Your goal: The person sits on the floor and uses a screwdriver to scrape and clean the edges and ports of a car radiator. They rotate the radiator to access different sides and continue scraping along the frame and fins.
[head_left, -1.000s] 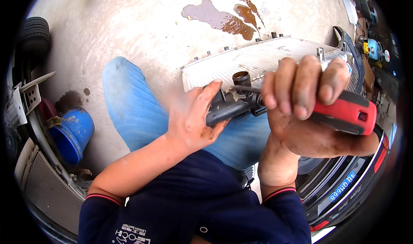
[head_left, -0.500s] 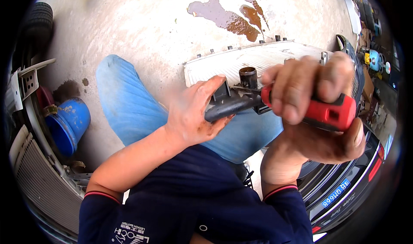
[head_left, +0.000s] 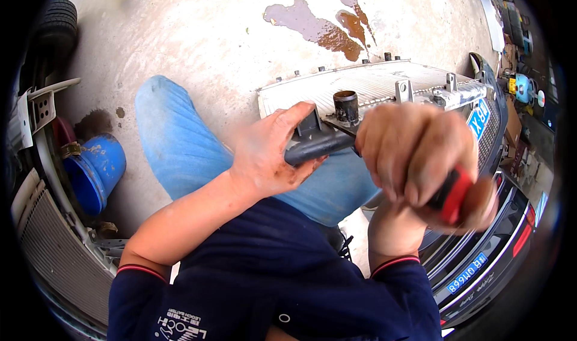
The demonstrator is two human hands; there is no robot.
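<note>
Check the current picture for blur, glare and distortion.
Head view: the right hand and the red-and-black handle in it are smeared; head view: the concrete floor is bright, nearly washed out in places; head view: a hazy smudge overlaps the left hand; head view: the dark car bows along the fisheye rim.

The short-sleeved shirt (head_left: 252,269) is navy, with narrow red piping (head_left: 393,263) around the hems of its left sleeve (head_left: 141,293) and right sleeve (head_left: 399,287). A white print (head_left: 180,326) marks the chest. The jeans (head_left: 177,133) are faded light blue, and the shoelaces (head_left: 347,246) are black.
</note>
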